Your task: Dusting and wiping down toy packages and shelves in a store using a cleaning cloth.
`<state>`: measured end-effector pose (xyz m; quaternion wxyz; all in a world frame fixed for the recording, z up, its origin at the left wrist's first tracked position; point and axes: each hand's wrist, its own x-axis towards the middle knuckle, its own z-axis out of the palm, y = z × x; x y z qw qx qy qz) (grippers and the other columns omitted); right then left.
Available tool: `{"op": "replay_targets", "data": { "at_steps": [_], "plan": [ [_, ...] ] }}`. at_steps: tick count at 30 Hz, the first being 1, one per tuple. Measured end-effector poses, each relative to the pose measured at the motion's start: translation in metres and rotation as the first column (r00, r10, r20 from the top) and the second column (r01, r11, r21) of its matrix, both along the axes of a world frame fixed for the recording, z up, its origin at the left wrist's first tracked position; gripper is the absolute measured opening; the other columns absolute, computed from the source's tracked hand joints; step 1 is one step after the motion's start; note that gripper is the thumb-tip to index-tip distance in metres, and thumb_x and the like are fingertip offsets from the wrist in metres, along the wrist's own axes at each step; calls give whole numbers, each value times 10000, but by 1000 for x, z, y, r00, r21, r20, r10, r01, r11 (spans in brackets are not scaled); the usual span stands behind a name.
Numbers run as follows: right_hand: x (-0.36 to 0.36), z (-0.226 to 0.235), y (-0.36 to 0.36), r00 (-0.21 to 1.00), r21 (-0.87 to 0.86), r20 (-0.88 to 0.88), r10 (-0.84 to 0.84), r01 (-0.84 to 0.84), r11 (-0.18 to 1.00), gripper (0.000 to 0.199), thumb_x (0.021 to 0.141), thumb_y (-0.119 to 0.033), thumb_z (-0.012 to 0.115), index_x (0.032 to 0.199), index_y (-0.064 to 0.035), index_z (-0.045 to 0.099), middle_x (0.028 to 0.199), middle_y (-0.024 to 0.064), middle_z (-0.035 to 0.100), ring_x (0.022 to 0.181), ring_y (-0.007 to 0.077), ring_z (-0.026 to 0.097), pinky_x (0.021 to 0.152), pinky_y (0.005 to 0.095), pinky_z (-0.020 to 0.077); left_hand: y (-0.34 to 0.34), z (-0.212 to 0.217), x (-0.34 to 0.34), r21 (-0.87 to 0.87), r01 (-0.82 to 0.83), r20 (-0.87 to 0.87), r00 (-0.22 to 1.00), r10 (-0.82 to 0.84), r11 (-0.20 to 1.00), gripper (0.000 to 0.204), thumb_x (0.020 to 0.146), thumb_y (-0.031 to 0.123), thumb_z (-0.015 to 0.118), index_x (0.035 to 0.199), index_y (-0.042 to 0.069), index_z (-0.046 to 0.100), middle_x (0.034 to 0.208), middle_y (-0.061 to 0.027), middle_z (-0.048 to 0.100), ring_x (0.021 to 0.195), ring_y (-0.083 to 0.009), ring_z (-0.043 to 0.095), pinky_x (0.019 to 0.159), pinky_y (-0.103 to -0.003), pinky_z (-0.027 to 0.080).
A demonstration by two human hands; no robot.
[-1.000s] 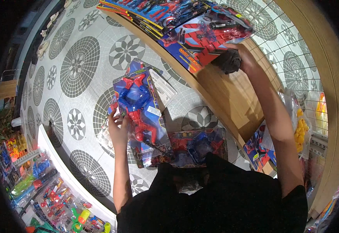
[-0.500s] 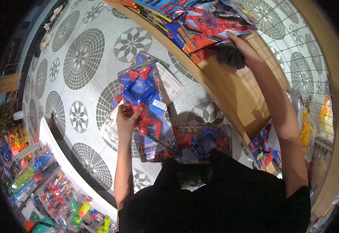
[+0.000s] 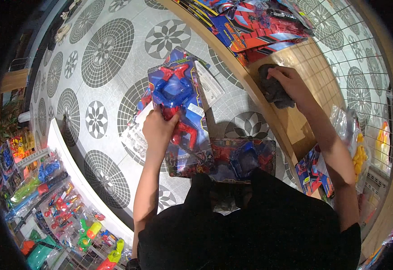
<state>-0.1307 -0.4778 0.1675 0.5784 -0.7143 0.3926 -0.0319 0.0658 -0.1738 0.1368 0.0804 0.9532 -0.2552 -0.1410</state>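
My left hand (image 3: 159, 129) grips a blister-packed toy figure (image 3: 174, 96), red and blue on a printed card, by its middle. Other flat packages and white card backs (image 3: 210, 83) show beneath and behind it. A second boxed toy (image 3: 241, 159), red and blue, lies on the floor close to my knees. In my right hand (image 3: 291, 85) is a bunched dark grey cloth (image 3: 275, 87), pinched between thumb and fingers over the wooden shelf (image 3: 306, 63). Just beyond that hand lie stacked red and blue toy packages (image 3: 255, 29).
A wire mesh panel (image 3: 363, 58) rises behind the shelf on the right. Bagged yellow toys (image 3: 360, 155) and another packaged toy (image 3: 313, 173) sit by its near end. To the left, a white board edge (image 3: 77, 168) borders many bagged colourful toys (image 3: 66, 202). The floor is patterned tile.
My right hand has drawn back from the stacked packages toward me along the shelf, with the grey cloth. My left hand still holds the toy package; the whole view has shifted slightly.
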Motion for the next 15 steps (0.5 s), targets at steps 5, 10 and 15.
{"op": "replay_targets", "data": {
  "at_steps": [5, 10, 15],
  "plan": [
    [-6, -3, -2, 999, 5, -15, 39, -39, 999, 301, 902, -313, 548, 832, -36, 643, 768, 19, 600, 710, 90, 532, 671, 256, 424, 2, 0, 2, 4, 43, -2, 999, -43, 999, 535, 724, 460, 711, 924, -24, 603, 765, -191, 638, 705, -365, 636, 628, -439, 500],
    [-12, -5, -5, 996, 23, -45, 72, -71, 997, 258, 909, -278, 541, 859, -45, 640, 830, 12, 615, 772, 82, 551, 722, 239, 430, 12, 12, 9, -179, 4, -128, 991, -27, 984, 452, 720, 382, 742, 915, -10, 633, 692, -160, 644, 630, -321, 632, 588, -402, 483],
    [-16, -8, -4, 999, 69, 2, 40, -40, 997, 233, 904, -262, 545, 873, -51, 638, 829, 9, 608, 779, 82, 549, 730, 238, 429, 10, 38, 17, -216, -83, -337, 942, 6, 973, 478, 782, 288, 722, 1107, -43, 608, 784, -124, 675, 642, -147, 627, 599, -271, 490]
  ]
}}
